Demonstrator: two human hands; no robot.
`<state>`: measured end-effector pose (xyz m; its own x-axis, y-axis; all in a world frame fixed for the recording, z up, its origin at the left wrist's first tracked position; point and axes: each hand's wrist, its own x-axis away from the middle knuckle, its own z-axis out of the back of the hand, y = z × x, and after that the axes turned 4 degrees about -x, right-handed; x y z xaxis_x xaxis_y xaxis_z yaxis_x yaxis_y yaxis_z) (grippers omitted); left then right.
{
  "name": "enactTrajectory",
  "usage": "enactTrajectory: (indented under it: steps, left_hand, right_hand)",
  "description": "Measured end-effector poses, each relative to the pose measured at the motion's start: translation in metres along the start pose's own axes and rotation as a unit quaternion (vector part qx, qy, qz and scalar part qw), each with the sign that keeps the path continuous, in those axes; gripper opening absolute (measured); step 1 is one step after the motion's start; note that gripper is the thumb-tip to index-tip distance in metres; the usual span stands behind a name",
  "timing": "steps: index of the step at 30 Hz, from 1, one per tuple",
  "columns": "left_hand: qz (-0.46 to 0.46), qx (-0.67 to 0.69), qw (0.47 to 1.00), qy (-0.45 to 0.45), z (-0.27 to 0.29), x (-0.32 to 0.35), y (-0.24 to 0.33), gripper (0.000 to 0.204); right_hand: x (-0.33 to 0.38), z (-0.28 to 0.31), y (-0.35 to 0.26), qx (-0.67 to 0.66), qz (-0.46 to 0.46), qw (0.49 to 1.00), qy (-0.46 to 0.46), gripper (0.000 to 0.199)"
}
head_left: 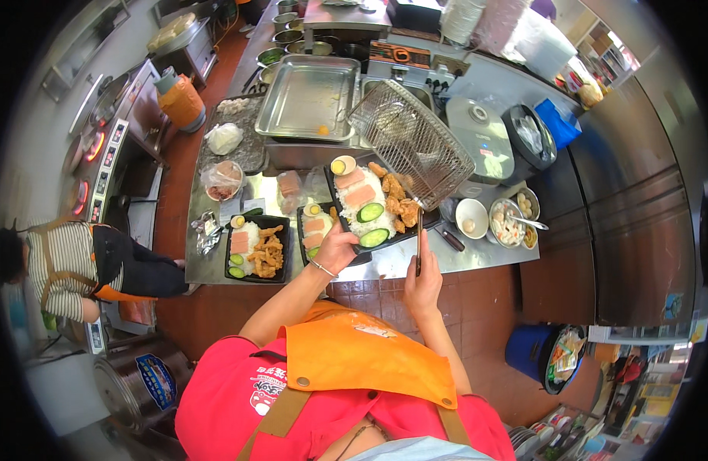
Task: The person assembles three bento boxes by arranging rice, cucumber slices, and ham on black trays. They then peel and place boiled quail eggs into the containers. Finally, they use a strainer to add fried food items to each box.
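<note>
My left hand [339,250] is closed on the near edge of a black meal tray [396,240]. White rice [362,201], pink ham slices, two cucumber slices [370,213], a half egg in a small cup [343,165] and fried chicken pieces [401,209] fill it. My right hand [423,288] grips a long, slim handle that meets the lower corner of a wire fry basket [415,142]. The basket is tilted beside the chicken, at the tray's right side. Two more filled black trays [258,248] stand to the left, one partly hidden under the held tray.
A large metal pan [308,96] lies behind the trays. On the right are a rice cooker [481,138], a white bowl [472,218], a bowl with a spoon [508,223] and a dark-handled utensil [452,240]. Another person [100,265] stands at the stove on the left.
</note>
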<state>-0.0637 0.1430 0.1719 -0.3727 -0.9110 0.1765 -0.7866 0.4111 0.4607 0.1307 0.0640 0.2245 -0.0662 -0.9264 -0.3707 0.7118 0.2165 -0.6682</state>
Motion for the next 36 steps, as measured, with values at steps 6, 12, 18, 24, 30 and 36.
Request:
enactTrajectory:
  steps: [6, 12, 18, 24, 30, 36]
  left_hand:
    - [-0.057, -0.012, 0.998, 0.017, 0.033, -0.002, 0.042, 0.064]
    - [-0.088, -0.025, 0.994, 0.064, 0.067, 0.046, 0.106, 0.071]
    - [-0.141, -0.029, 0.984, 0.106, 0.083, 0.096, 0.151, 0.075]
    - [-0.165, -0.011, 0.977, 0.137, 0.118, 0.123, 0.165, 0.078]
    - [-0.205, -0.008, 0.966, 0.156, 0.131, 0.151, 0.171, 0.075]
    - [-0.209, -0.015, 0.967, 0.147, 0.127, 0.147, 0.171, 0.074]
  right_hand:
    - [-0.060, -0.023, -0.023, -0.225, -0.113, 0.967, -0.048, 0.047]
    - [-0.166, -0.020, -0.071, -0.509, -0.241, 0.804, -0.192, 0.037]
    - [-0.263, -0.101, -0.084, -0.694, -0.381, 0.558, -0.250, 0.028]
    - [-0.313, -0.179, -0.083, -0.731, -0.391, 0.525, -0.193, 0.022]
    - [-0.308, -0.116, -0.054, -0.704, -0.374, 0.582, -0.160, 0.028]
    - [-0.348, -0.041, 0.036, -0.715, -0.461, 0.488, -0.196, 0.027]
